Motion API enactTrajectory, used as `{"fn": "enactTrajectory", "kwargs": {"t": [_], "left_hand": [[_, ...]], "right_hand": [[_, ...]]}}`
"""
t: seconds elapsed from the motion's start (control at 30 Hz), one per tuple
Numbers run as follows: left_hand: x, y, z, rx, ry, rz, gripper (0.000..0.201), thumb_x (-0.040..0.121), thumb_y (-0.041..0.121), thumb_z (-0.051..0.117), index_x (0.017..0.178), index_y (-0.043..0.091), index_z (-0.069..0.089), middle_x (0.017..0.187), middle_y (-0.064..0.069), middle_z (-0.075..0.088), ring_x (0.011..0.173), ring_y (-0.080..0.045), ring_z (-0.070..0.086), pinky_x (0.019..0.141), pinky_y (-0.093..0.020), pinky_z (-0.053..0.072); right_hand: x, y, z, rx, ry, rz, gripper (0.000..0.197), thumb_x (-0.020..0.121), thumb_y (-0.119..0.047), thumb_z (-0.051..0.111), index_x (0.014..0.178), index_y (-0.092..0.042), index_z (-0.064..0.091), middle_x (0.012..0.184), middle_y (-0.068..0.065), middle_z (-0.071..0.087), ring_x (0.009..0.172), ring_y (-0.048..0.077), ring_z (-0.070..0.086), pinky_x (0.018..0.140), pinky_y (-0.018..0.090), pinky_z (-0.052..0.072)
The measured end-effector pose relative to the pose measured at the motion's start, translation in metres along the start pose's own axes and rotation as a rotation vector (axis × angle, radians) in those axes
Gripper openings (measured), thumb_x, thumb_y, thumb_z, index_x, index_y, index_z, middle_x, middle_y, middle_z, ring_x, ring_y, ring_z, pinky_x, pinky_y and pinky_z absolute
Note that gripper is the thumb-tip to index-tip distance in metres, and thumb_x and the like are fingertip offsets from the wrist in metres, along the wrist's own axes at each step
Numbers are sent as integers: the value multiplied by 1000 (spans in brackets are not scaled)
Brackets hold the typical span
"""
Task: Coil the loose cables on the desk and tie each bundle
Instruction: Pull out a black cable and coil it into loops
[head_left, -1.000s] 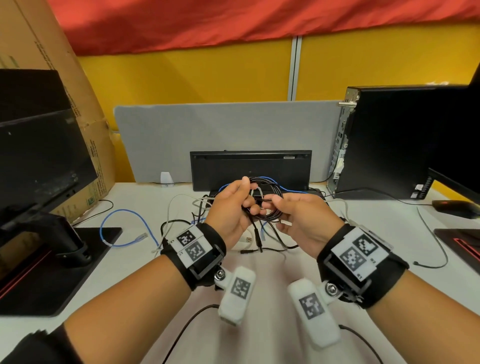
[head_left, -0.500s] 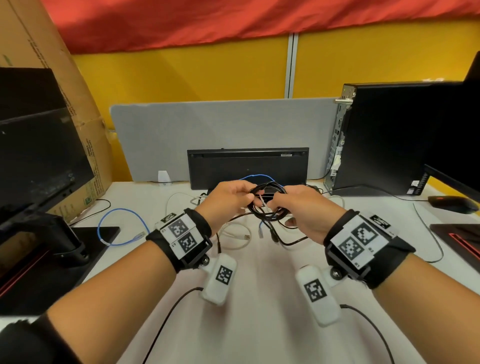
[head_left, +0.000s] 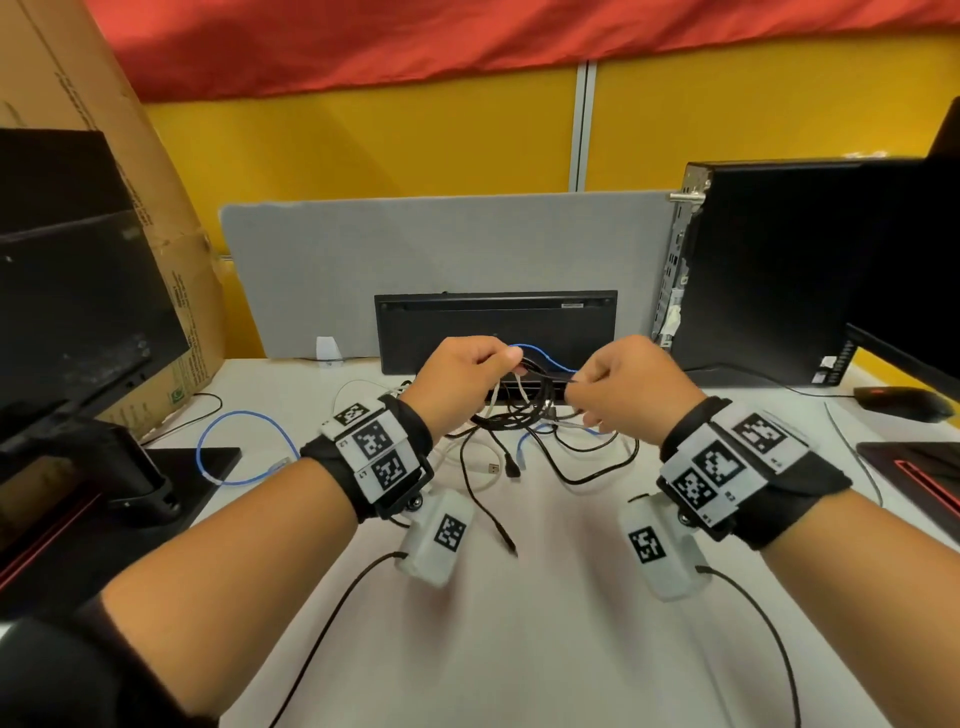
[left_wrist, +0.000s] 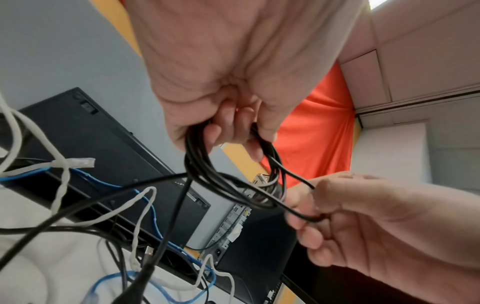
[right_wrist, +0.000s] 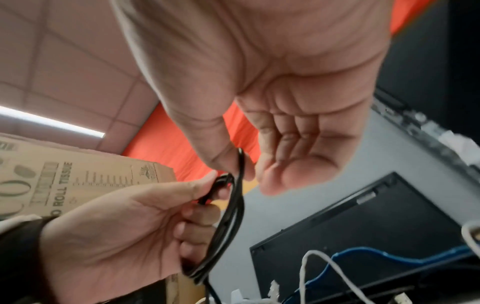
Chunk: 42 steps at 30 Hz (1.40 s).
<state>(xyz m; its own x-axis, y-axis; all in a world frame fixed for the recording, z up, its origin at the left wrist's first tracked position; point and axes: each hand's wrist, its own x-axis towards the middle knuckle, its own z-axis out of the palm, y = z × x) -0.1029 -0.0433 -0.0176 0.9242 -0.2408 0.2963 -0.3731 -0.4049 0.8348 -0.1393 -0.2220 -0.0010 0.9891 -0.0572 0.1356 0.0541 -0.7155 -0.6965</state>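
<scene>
My left hand (head_left: 464, 375) fingers curl round the coiled black cable (left_wrist: 207, 174); my right hand (head_left: 629, 387), at 3 o'clock, pinches one strand above the surface (head_left: 545, 623).

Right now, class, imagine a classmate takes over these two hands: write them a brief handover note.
Left hand: grips the black cable coil, held above the desk.
Right hand: fingers pinch a strand of that coil.
Done: the black cable is mostly looped; no tie visible.
Left: tie this bundle, then coil and tie the blue cable and white cable lying loose on the desk.
</scene>
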Motion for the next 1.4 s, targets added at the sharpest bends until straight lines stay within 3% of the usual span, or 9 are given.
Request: {"fn": "enactTrajectory", "kwargs": {"t": [0.2, 0.33, 0.47, 0.63, 0.77, 1.0, 1.17, 1.3, 1.4], "left_hand": [[3, -11, -1, -93, 65, -59, 26, 100, 25, 49, 90, 16, 71, 53, 13, 45, 52, -9, 40, 58, -30, 40], [6, -15, -1, -59, 96, -29, 25, 100, 26, 49, 87, 21, 70, 49, 20, 52, 50, -2, 45, 58, -24, 41], [7, -18, -4, -56, 124, -15, 26, 100, 24, 49, 82, 26, 67, 48, 27, 53, 46, 9, 48, 59, -21, 37], [9, -22, -5, -43, 203, -23, 27, 100, 27, 49, 81, 29, 67, 58, 17, 56, 56, 1, 50, 64, -23, 42], [10, -23, -3, -37, 218, -39, 29, 100, 29, 48, 77, 31, 67, 62, 12, 52, 58, -7, 47, 62, -24, 44], [11, -22, -3, 78, 225, 6, 28, 100, 27, 48, 81, 24, 68, 71, 10, 58, 68, -8, 53, 70, -33, 48], [12, -31, -9, 29, 262, -89, 28, 100, 28, 47, 86, 16, 67, 70, 4, 55, 65, -14, 50, 81, -47, 53], [11, -31, -11, 4, 265, -149, 26, 101, 29, 46, 87, 16, 64, 73, -1, 54, 66, -15, 51, 75, -39, 54], [7, -28, -10, -215, 228, -245, 26, 102, 28, 43, 91, 13, 62, 64, -1, 43, 55, -12, 40, 57, -29, 44]], "right_hand": [[-7, -4, 0, 628, -109, 67, 20, 96, -13, 56, 83, -2, 67, 79, 11, 70, 79, 23, 67, 82, 36, 58], [-8, -10, 0, 977, -119, 174, 19, 99, -10, 51, 93, 4, 62, 54, 2, 40, 47, 15, 43, 52, 29, 52], [-4, -7, -6, 769, -84, 143, 20, 96, -10, 52, 96, 0, 70, 55, -1, 38, 41, 9, 25, 36, 19, 22], [-3, -3, -13, -28, 65, -257, 17, 92, -22, 60, 87, -19, 77, 49, -18, 56, 45, -2, 50, 44, 6, 33], [1, 5, -15, -246, 35, -252, 17, 93, -27, 59, 90, -23, 76, 40, -30, 48, 47, 0, 45, 51, 14, 30], [4, 4, -20, -124, 60, -189, 31, 90, -30, 64, 72, -6, 73, 47, -7, 52, 42, 6, 45, 47, 16, 38], [4, 4, -24, 423, 25, 14, 24, 89, -29, 66, 73, -13, 74, 48, -5, 42, 43, 12, 42, 53, 28, 54], [3, 8, -21, 471, 35, -25, 24, 94, -29, 60, 80, -16, 75, 49, -2, 30, 42, 14, 29, 40, 21, 36], [7, 13, -17, 359, 125, -152, 23, 95, -25, 57, 83, -18, 75, 41, -11, 40, 39, 6, 33, 45, 21, 35]]}}
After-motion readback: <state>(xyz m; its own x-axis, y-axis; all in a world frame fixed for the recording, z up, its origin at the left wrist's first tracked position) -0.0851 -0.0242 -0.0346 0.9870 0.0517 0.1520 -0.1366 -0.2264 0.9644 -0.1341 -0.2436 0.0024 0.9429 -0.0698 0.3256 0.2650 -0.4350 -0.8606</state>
